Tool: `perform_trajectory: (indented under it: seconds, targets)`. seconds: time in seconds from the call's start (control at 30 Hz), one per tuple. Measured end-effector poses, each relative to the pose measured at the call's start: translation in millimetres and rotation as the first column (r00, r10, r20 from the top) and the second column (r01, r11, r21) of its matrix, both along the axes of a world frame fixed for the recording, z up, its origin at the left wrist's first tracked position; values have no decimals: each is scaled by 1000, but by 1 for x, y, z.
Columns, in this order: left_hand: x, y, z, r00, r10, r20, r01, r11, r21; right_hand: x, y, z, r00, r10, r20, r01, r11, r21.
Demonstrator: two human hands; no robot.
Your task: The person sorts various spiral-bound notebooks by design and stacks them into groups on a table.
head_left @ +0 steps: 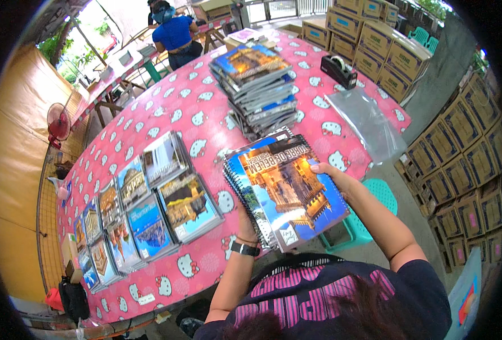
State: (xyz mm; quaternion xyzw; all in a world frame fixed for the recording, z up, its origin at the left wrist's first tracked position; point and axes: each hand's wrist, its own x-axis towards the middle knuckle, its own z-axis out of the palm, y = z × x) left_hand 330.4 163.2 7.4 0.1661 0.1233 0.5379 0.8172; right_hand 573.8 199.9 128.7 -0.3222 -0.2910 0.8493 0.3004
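Observation:
In front of my chest I hold a stack of spiral notebooks (296, 195); the top cover shows a lit stone tower under a blue sky. My right hand (334, 177) grips the right edge, thumb on the cover. My left hand (246, 226) supports the wire-bound left side, its fingers mostly hidden below. Just beyond stands a tall, uneven pile of similar notebooks (256, 93). To the left, several notebook stacks with photo covers lie in two rows, among them a yellow-lit one (189, 204) and a blue one (149, 226).
The table (197, 148) wears a pink patterned cloth. Clear plastic sleeves (370, 124) and a black tape dispenser (339, 71) lie at its right. A green stool (375, 207) stands beside me. Cardboard boxes (375, 48) are piled beyond. A person in blue (174, 37) stands far left.

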Motion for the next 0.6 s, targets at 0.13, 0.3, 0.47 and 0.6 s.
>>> perform_trajectory:
  seconds: [0.13,0.3,0.47,0.6]
  targets:
    - [17,57,-16,981,32,-193,-55,991,-118,22,65,-24,987,3,158,-8,999,33]
    - [32,87,-31,951,55,-304,-103,984,-145,26,99,-36,939,14,344,-51,994,99]
    - [23,91,-44,909,92,-407,-166,974,-151,22,107,-42,938,26,345,-46,998,51]
    - [5,84,-42,837,127,-532,-224,967,-122,35,116,-82,931,6,365,-49,993,107]
